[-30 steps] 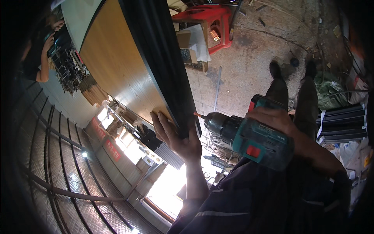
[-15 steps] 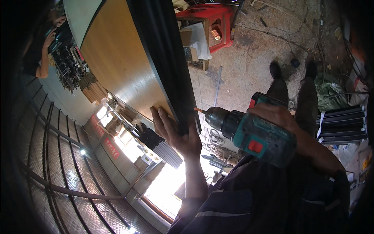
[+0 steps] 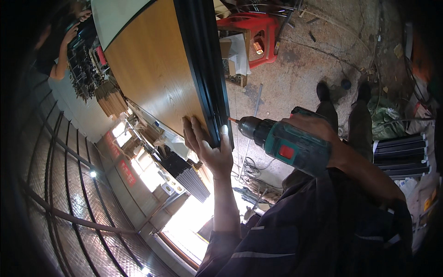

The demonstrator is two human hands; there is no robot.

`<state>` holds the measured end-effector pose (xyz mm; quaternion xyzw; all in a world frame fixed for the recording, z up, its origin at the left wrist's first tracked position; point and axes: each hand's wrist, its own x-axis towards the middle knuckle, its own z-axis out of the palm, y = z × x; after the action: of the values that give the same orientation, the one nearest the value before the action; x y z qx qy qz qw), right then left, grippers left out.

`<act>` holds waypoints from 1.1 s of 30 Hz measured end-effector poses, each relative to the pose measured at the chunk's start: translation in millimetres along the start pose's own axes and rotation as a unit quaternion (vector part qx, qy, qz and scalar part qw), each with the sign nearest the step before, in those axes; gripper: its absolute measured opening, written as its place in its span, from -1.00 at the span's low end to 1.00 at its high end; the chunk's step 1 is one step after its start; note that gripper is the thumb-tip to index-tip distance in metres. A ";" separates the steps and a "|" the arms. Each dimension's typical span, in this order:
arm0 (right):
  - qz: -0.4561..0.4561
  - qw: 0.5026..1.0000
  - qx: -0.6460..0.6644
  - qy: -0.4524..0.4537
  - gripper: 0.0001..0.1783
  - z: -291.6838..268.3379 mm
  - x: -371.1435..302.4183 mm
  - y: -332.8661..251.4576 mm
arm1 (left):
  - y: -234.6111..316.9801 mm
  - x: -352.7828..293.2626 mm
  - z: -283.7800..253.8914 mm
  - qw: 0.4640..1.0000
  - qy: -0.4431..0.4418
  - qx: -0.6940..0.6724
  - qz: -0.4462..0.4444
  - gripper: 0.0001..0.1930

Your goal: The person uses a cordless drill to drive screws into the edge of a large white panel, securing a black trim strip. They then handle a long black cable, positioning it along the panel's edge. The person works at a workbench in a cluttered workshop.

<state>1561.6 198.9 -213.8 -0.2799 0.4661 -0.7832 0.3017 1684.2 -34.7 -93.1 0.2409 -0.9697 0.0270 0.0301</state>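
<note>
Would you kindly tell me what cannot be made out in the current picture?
Black frame, far end: head view, cut off by the top edge.
Drill, trigger: head view, hidden by the right hand.
Drill bit, whether touching the frame: head view, too small.
Co-worker's hands, what they hold: head view, too dark.
Beyond the bright opening: head view, glare.

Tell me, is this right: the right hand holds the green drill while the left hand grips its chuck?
No: the head view shows the left hand gripping the black-edged brown panel, not the chuck. The right hand holds the drill.
</note>
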 end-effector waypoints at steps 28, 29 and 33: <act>0.132 0.991 -0.008 0.026 -0.45 -88.7 -57.6 -52.8 | 2.9 -1.9 -6.3 0.999 0.034 -0.008 0.005 -0.35; 0.139 0.990 -0.026 0.027 -0.48 -106.8 -64.5 -58.3 | 2.6 -2.8 -6.4 0.999 0.034 -0.006 0.009 -0.35; 0.224 0.952 -0.180 0.105 -0.56 -166.9 -78.7 -97.0 | 10.3 8.5 -9.8 0.999 0.039 0.004 0.010 -0.35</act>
<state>1473.1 387.5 -207.2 -0.1341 0.6788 -0.6241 0.3630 1672.3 -28.9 -83.1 0.2301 -0.9700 0.0404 0.0671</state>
